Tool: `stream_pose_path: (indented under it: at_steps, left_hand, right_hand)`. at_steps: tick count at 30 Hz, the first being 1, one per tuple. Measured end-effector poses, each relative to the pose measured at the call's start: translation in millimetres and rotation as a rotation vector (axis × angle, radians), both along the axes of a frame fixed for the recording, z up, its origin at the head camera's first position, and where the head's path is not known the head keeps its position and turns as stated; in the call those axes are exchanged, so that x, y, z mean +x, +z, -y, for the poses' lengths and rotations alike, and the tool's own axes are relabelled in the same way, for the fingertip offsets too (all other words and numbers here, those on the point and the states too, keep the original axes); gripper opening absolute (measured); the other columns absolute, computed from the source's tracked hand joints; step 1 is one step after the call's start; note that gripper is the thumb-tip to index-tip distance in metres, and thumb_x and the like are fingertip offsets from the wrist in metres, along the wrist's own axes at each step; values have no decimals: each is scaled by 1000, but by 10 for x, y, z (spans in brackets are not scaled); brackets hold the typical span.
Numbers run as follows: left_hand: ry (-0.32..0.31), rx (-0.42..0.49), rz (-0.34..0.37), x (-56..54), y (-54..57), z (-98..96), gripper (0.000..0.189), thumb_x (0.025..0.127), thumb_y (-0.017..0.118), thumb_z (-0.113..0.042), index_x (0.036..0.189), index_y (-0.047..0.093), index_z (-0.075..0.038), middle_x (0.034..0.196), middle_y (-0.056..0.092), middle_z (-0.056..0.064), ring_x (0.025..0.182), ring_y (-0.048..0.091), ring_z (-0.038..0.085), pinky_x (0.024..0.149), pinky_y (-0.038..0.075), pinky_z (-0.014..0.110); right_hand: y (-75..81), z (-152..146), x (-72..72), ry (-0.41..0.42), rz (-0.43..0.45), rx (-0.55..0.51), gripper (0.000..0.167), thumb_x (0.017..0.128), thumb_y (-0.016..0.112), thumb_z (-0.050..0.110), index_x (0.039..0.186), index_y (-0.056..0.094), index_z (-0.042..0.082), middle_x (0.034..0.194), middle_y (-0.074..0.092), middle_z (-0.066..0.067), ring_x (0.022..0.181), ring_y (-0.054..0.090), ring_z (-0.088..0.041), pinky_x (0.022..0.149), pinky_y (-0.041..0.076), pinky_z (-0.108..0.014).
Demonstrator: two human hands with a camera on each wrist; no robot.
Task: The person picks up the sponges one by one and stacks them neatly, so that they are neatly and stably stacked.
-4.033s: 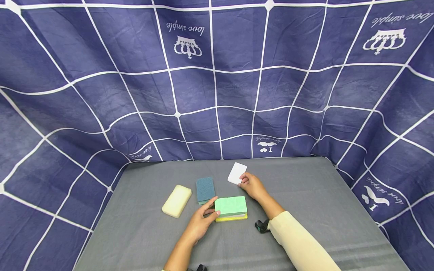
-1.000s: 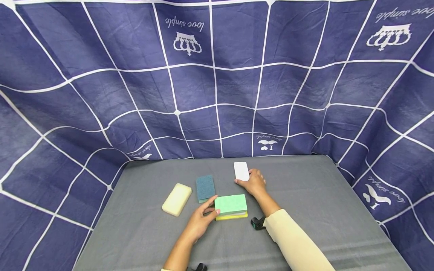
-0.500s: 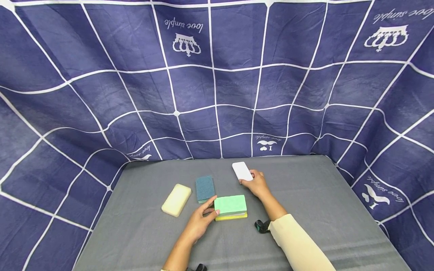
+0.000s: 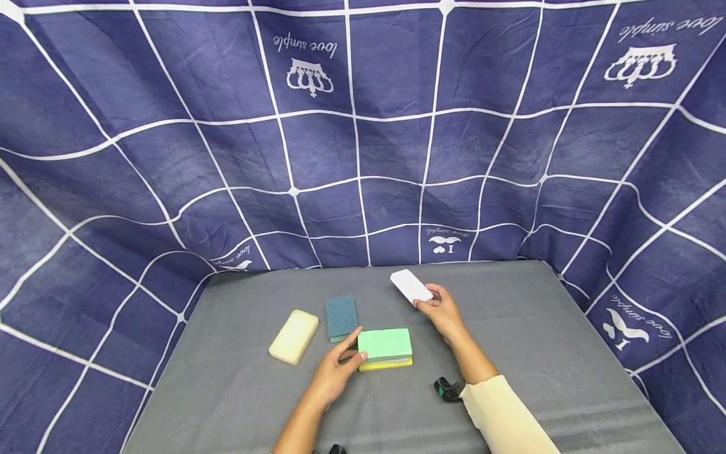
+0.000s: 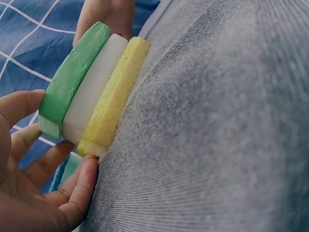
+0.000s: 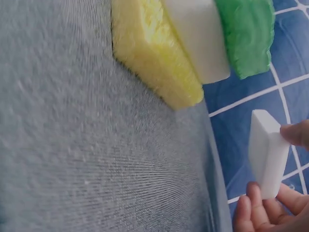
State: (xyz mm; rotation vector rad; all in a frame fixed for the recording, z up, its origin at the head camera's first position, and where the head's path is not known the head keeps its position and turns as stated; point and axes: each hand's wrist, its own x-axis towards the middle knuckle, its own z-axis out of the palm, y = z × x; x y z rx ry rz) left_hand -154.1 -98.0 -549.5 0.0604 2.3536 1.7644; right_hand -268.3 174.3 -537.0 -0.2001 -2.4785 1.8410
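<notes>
A stack of three sponges (image 4: pixel 386 348), green on white on yellow (image 5: pixel 91 92) (image 6: pixel 193 43), lies on the grey table (image 4: pixel 539 353). My left hand (image 4: pixel 340 369) holds the stack's left end, thumb on top and fingers low at its side (image 5: pixel 79 186). My right hand (image 4: pixel 439 309) pinches a white sponge block (image 4: pixel 411 287) (image 6: pixel 267 153) and holds it lifted above the table, behind and to the right of the stack. A dark blue sponge (image 4: pixel 342 317) and a cream sponge (image 4: pixel 293 335) lie to the stack's left.
A navy cloth with white grid lines (image 4: pixel 363 139) hangs behind and wraps both sides of the table. A small black device (image 4: pixel 448 388) sits at my right wrist. Bare grey table surface lies to the right and in front.
My right hand has lifted the white block off the table and drawn it slightly right and toward me. The left hand and the stack have stayed put.
</notes>
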Motion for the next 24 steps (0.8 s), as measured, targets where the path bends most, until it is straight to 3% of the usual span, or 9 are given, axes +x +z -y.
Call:
stream_pose_path:
  at_steps: [4,6,16,24]
  left_hand:
    - [8,2,-1,-4,-1,-2,63,95,68,-45,153,45,-34,155,47,14,129,58,32,95,53,48]
    - [10,8,0,-4,1,-4,63,95,68,-45,153,45,-34,156,46,13,129,58,32,95,53,48]
    - [14,65,8,-3,11,0,66,92,73,-39,152,46,-34,158,44,10,134,54,34,95,54,48]
    - [29,69,0,-16,-10,-9,70,88,78,-36,151,47,-32,146,55,17,131,55,34,91,56,43]
  right_hand:
    - [59,-6,68,-8,-24,-95,58,86,78,12,138,53,3,101,63,-8,81,56,-4,69,46,-17]
    - [81,-11,100,-2,-42,-144,57,87,77,9,138,53,1,100,61,-5,81,57,-2,71,47,-16]
    - [153,-15,294,87,-68,-283,59,90,72,2,143,47,-4,117,62,-22,93,66,-6,82,53,-15]
    - [180,-14,459,189,-96,-328,65,89,69,-5,148,42,-6,134,52,-29,100,63,-6,86,53,-13]
